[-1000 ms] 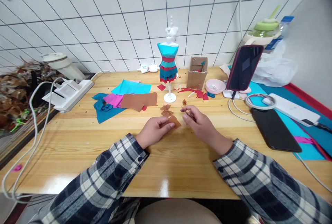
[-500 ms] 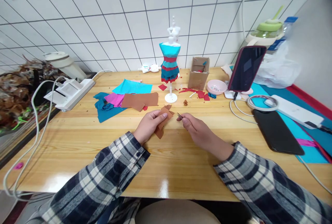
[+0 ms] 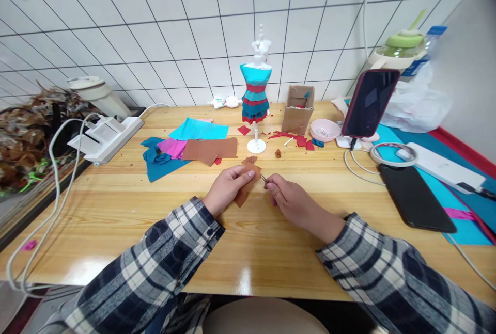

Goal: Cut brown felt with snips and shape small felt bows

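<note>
My left hand [image 3: 226, 189] pinches a folded piece of brown crepe paper [image 3: 251, 175] between thumb and fingers, just above the table. My right hand [image 3: 289, 197] is closed around small scissors [image 3: 264, 179], mostly hidden by its fingers. Their thin metal tips point left and meet the right edge of the brown paper. Small brown scraps [image 3: 250, 159] lie just beyond my left hand. Farther back stands a white mini dress form [image 3: 256, 78] on a round base, wearing a layered turquoise, red and blue dress.
Left of the dress form lie a brown sheet [image 3: 217, 148] and a turquoise sheet [image 3: 199, 129]. At the back right are a cardboard box [image 3: 297, 117], a pink bowl [image 3: 324, 130] and an upright phone [image 3: 370, 104]. A black phone [image 3: 416, 197] and power strip [image 3: 112, 138] flank the workspace.
My right hand has shifted slightly down and left, bringing the scissors' tips from a small gap to the brown paper's edge. The paper has turned a little in my left hand.
</note>
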### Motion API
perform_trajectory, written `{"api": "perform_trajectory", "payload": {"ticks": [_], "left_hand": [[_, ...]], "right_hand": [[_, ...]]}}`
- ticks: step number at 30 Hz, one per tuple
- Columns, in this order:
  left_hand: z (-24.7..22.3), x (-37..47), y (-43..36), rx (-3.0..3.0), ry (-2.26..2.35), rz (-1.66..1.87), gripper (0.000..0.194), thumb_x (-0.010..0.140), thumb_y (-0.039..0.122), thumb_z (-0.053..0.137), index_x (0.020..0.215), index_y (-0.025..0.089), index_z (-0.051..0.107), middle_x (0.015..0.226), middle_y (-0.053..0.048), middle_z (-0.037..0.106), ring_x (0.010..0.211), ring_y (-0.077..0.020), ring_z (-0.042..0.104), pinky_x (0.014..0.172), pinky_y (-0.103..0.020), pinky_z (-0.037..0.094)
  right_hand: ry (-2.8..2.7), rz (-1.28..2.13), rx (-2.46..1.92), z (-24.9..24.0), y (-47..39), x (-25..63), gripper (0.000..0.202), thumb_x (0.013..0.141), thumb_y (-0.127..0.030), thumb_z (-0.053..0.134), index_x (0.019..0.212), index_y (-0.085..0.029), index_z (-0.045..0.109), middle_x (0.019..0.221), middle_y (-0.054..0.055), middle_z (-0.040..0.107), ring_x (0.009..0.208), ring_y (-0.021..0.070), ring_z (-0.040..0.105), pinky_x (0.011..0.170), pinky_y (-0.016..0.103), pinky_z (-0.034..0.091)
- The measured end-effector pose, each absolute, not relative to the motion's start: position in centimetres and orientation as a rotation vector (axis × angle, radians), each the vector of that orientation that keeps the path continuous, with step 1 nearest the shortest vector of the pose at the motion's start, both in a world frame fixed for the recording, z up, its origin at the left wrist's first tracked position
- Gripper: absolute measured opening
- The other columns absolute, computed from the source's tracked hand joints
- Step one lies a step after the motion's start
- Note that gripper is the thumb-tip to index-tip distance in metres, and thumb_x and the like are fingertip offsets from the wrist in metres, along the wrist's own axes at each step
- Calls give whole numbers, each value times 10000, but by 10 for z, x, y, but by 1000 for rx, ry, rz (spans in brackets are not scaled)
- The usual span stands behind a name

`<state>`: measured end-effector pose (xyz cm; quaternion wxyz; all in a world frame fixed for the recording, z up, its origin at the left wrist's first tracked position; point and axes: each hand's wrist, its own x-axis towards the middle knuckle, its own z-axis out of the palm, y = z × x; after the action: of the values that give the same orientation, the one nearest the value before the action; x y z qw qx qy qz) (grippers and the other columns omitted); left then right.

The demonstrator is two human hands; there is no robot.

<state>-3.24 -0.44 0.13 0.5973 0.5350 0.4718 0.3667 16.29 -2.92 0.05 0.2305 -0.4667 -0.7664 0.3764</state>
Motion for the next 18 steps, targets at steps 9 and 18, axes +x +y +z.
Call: {"api": "perform_trajectory", "payload": {"ticks": [9, 18], "left_hand": [[2, -31, -5, 1202, 1087, 868, 331, 788, 442, 653, 918, 141, 694, 852, -35, 696, 749, -155, 603, 701, -271, 458], [6, -31, -6, 1256, 1122, 829, 387, 770, 478, 655, 933, 128, 684, 851, -53, 677, 741, -163, 578, 671, -272, 448]], "right_hand": [[-2100, 1025, -1316, 2, -30, 161, 197, 985, -348, 285, 885, -234, 411, 687, -19, 529, 638, 163, 523, 625, 276, 347], [-2080, 1000, -1303, -2, -29, 160, 219, 987, -357, 275, 872, -235, 416, 698, -15, 527, 649, 167, 515, 611, 270, 345]]}}
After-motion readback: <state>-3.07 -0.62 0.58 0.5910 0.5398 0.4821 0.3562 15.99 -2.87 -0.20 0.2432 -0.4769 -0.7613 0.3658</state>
